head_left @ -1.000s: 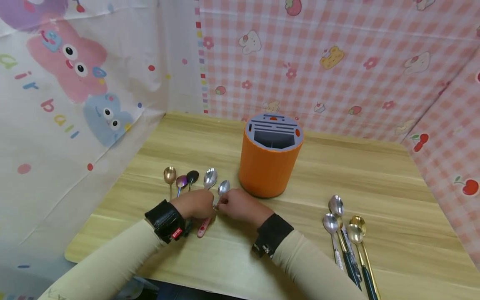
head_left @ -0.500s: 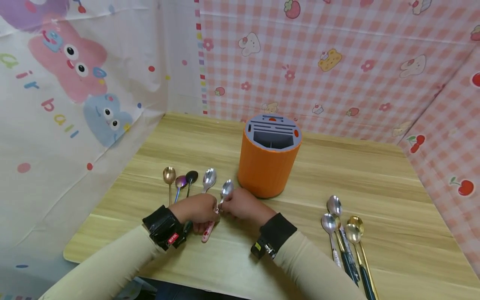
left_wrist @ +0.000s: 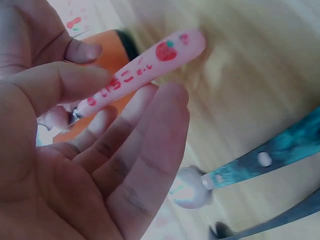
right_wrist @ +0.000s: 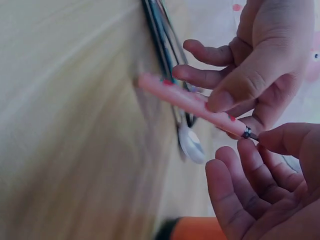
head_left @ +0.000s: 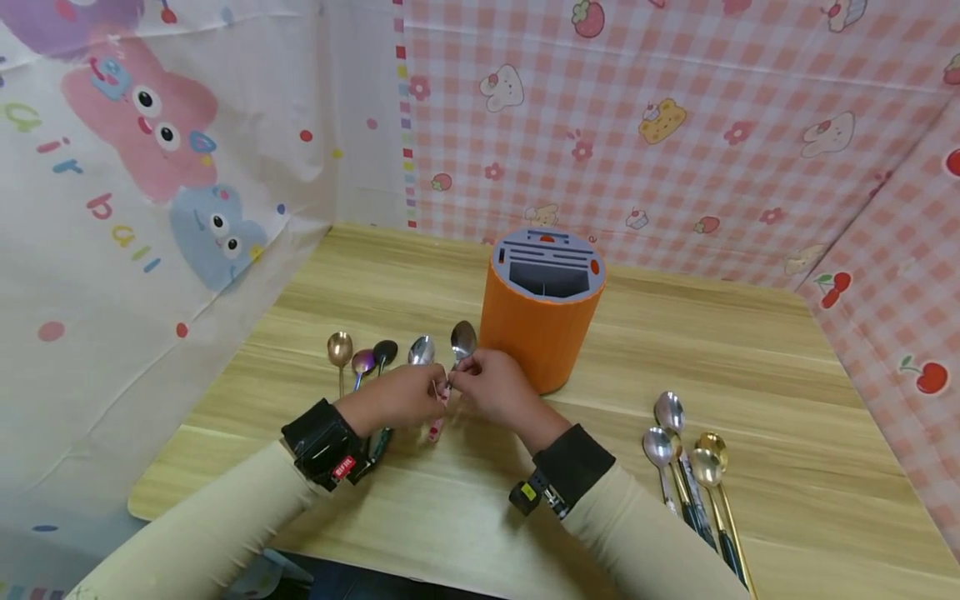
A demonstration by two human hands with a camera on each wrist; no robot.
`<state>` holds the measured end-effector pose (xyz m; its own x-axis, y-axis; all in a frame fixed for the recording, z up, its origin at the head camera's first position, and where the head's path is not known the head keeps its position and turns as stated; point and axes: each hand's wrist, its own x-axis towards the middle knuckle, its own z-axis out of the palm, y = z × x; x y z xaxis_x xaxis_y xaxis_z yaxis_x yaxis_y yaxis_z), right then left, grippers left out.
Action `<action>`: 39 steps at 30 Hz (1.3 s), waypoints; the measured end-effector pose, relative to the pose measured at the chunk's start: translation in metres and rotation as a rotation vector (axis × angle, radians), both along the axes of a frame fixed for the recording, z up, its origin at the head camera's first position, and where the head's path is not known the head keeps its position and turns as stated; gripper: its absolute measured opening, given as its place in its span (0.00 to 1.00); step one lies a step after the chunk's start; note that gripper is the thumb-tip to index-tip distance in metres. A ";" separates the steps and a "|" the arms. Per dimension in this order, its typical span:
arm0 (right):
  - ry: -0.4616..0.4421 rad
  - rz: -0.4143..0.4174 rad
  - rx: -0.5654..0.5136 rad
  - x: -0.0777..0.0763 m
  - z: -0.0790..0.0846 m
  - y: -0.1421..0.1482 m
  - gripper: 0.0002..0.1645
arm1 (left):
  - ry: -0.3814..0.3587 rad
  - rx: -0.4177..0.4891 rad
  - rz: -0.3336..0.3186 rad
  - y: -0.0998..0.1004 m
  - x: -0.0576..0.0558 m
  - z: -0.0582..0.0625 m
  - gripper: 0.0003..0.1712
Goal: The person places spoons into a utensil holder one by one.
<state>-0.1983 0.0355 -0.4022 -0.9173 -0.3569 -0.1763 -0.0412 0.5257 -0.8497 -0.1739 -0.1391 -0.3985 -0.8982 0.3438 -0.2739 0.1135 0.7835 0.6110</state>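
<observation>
Both hands hold one spoon with a silver bowl [head_left: 464,335] and a pink handle [left_wrist: 155,60] printed with strawberries and red lettering. My left hand [head_left: 397,396] pinches the handle between thumb and fingers. At the metal neck, thumb and fingertips of my right hand [head_left: 498,390] pinch the same spoon, seen closely in the right wrist view. The spoon is raised above the table, its bowl pointing away from me. Just left of it lie a silver spoon [head_left: 422,350], a black spoon [head_left: 386,352], a purple spoon [head_left: 363,362] and a copper-coloured spoon [head_left: 340,348].
An orange cylindrical holder [head_left: 534,342] with a grey slotted top [head_left: 551,242] stands right behind my right hand. Several silver and gold spoons [head_left: 708,467] lie in a bunch on the right of the wooden table [head_left: 750,350]. Patterned cloths hang behind and at the sides.
Both hands have lifted the pink-handled spoon off the table and moved it slightly away from me and to the right. Its bowl now sits beside the orange holder. The other spoons stay put.
</observation>
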 end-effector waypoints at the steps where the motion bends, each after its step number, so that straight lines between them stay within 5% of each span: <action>1: 0.035 0.002 0.000 0.001 0.003 0.002 0.08 | 0.008 0.007 -0.009 0.001 0.000 0.003 0.07; 8: 0.262 0.034 0.074 0.009 0.045 0.019 0.09 | 0.105 0.026 -0.086 0.008 -0.003 0.029 0.05; 18: 0.387 -0.022 -0.040 0.012 0.129 0.050 0.07 | 0.235 0.052 -0.088 0.033 -0.012 0.108 0.08; 24: 0.484 -0.113 -0.112 0.010 0.159 0.065 0.11 | 0.318 0.100 -0.062 0.049 -0.024 0.143 0.03; 30: 0.546 -0.162 -0.102 0.009 0.163 0.061 0.13 | 0.389 0.155 -0.035 0.053 -0.038 0.149 0.02; 39: 0.552 -0.191 -0.006 0.000 0.149 0.067 0.17 | 0.370 0.128 -0.042 0.061 -0.051 0.142 0.05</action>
